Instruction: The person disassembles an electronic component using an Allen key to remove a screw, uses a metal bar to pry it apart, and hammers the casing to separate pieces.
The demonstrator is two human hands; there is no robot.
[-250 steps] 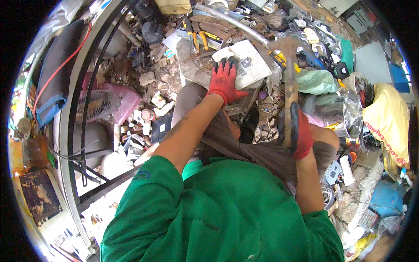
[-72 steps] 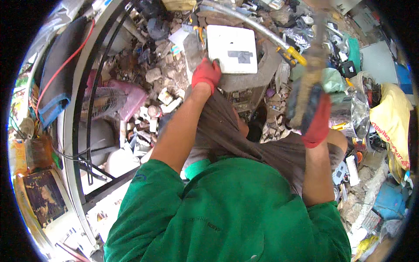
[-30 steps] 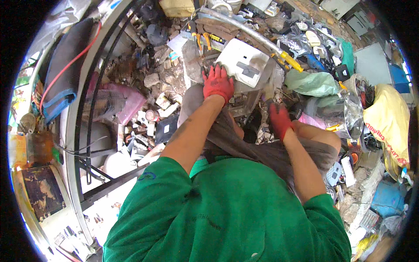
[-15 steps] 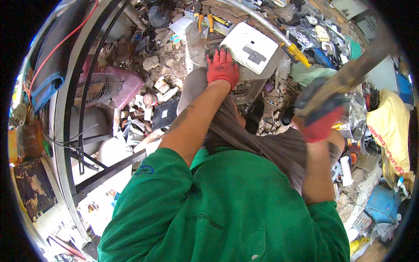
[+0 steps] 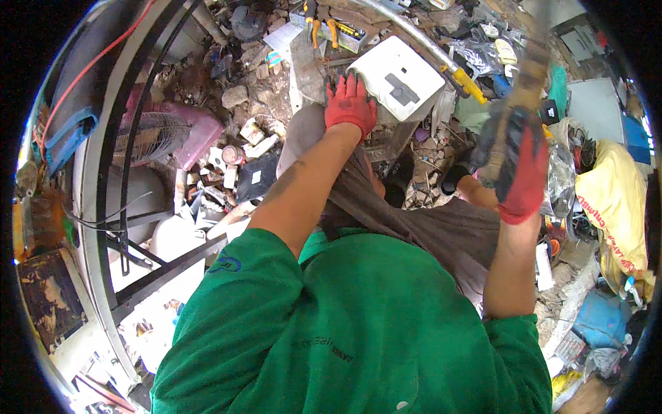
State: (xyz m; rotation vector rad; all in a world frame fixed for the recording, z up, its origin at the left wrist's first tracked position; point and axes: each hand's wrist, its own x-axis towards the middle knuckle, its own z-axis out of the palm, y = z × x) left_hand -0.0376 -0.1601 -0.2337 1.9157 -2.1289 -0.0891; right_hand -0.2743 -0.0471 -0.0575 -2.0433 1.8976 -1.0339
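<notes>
**Left grip (image 5: 349, 107) spread, right grip (image 5: 518, 162) wrapped round a handle (image 5: 529, 81)**

The white panel (image 5: 383, 63) lies on the low counter (image 5: 307, 76), just beyond and right of the left grip, which lies unclenched against its edge, presumably bracing it. The right grip holds the blurred handle clear of the panel.

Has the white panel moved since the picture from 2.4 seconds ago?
Yes. Judged against the orange-handled tool, the white panel now lies farther right and nearer the person, and it has turned clockwise.
</notes>
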